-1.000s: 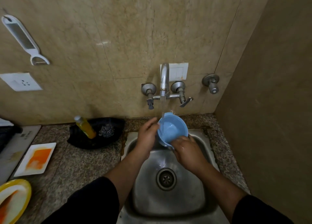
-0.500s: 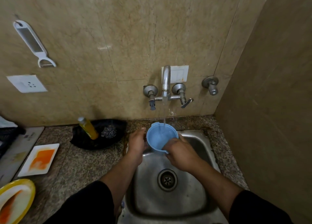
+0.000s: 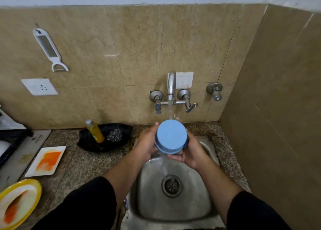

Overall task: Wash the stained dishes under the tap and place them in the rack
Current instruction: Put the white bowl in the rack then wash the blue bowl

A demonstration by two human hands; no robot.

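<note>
Print on the grey board [image 3: 26,151] is coming through too blurred to read. The blue cup [image 3: 171,136] is sitting upside down between both grips over the sink [image 3: 196,203]: left grip [image 3: 147,147] curling round its left side, right grip [image 3: 191,153] cupping its rim. Water from the tap [image 3: 171,85] is striking its far edge. An orange-stained white plate [image 3: 34,170] and a yellow plate [image 3: 35,186] are lying on the table [image 3: 83,163], well apart to the left.

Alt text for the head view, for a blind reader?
A blue bowl, base up, held by the left hand and right hand under the running tap over a sink. A stained white plate and yellow plate lie on the counter at left.
</note>
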